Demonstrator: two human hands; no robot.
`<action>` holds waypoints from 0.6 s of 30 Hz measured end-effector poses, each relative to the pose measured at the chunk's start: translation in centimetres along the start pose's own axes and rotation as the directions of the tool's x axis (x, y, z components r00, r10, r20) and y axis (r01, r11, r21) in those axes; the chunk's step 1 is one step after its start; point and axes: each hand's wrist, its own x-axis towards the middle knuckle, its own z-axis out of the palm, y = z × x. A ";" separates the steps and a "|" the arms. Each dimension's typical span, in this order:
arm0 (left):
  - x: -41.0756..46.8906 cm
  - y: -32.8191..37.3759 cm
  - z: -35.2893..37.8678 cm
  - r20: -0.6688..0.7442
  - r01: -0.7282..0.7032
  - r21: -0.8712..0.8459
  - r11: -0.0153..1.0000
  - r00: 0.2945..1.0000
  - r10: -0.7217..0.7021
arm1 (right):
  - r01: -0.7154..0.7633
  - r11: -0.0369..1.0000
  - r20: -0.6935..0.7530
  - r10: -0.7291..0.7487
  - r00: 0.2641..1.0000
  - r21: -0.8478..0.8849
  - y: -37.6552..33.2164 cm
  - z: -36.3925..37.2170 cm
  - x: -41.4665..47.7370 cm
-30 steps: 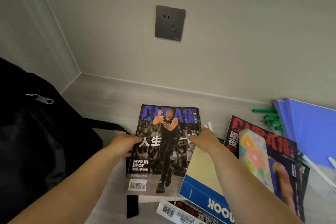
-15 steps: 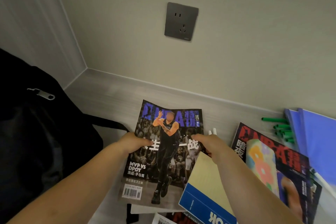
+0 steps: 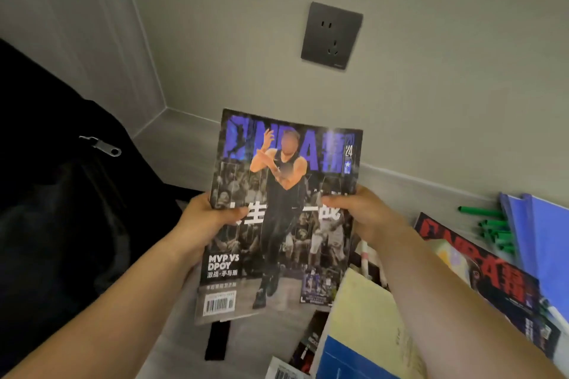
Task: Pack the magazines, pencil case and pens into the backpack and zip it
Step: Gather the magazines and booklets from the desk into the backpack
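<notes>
I hold a blue-titled basketball magazine [image 3: 277, 240] upright in front of me, off the desk. My left hand [image 3: 204, 218] grips its left edge and my right hand [image 3: 366, 215] grips its right edge. The black backpack [image 3: 61, 194] fills the left side, its metal zipper pull [image 3: 101, 146] showing. A red-titled magazine [image 3: 480, 268] lies at the right with a pastel pencil case [image 3: 452, 255] on it, partly hidden by my right arm. Green pens [image 3: 489, 224] lie near the back wall. A white pen [image 3: 366, 258] shows below my right hand.
A yellow and blue notebook [image 3: 363, 332] lies at the bottom centre over more magazines. Blue folders [image 3: 545, 240] lean at the far right. A black backpack strap [image 3: 217, 341] lies on the grey desk [image 3: 184, 163]. A dark wall socket [image 3: 331, 35] sits above.
Both hands have lifted the blue-titled magazine off the desk and raised it upright towards me. The pile at the right has stayed put.
</notes>
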 end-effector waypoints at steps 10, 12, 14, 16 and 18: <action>-8.4 5.9 -5.8 -0.011 -0.419 0.115 0.901 0.906 0.422 | 0.339 0.928 0.149 -0.361 0.920 0.158 -4.7 4.1 -6.9; -10.5 5.4 -7.0 -0.005 -0.433 0.183 0.883 0.898 0.441 | 0.353 0.923 0.165 -0.376 0.912 0.153 -3.6 5.0 -8.7; -12.2 4.4 -8.0 -0.006 -0.414 0.199 0.888 0.906 0.424 | 0.327 0.933 0.171 -0.350 0.921 0.150 -2.0 5.8 -10.0; -13.5 2.9 -8.6 -0.003 -0.376 0.191 0.907 0.923 0.384 | 0.291 0.945 0.169 -0.314 0.934 0.146 -0.2 6.4 -10.9; -14.4 1.4 -8.9 -0.013 -0.338 0.176 0.925 0.938 0.345 | 0.259 0.956 0.180 -0.281 0.943 0.136 1.4 6.9 -11.6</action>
